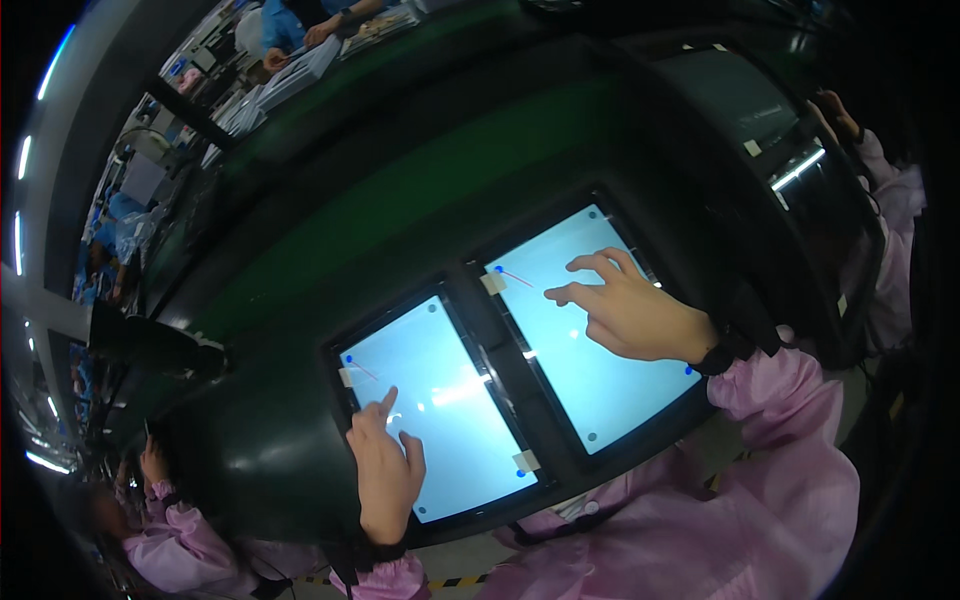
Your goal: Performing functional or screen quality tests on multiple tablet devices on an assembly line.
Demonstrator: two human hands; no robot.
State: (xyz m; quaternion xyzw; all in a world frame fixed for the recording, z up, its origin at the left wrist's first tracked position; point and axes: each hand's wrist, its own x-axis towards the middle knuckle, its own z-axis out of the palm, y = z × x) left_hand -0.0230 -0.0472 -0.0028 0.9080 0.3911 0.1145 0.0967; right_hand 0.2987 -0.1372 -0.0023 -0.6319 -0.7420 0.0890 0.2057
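Observation:
Two lit pale-blue touch screens lie side by side in a black holder on a dark green bench. My left hand [385,470] rests on the left screen [450,420] with its forefinger stretched out and touching the glass near a thin red line. My right hand [625,305] hovers over the right screen [590,370], fingers spread and curled, fingertips at or just above the glass. Neither hand holds anything. Small blue dots and bits of pale tape sit at the screens' corners. Both wrists wear dark straps under pink sleeves.
A dark curved panel [770,130] with a bright strip stands at the right, where another person's hands [835,115] in pink sleeves work. A further person in pink [165,520] is at lower left. People in blue [300,25] work at far benches.

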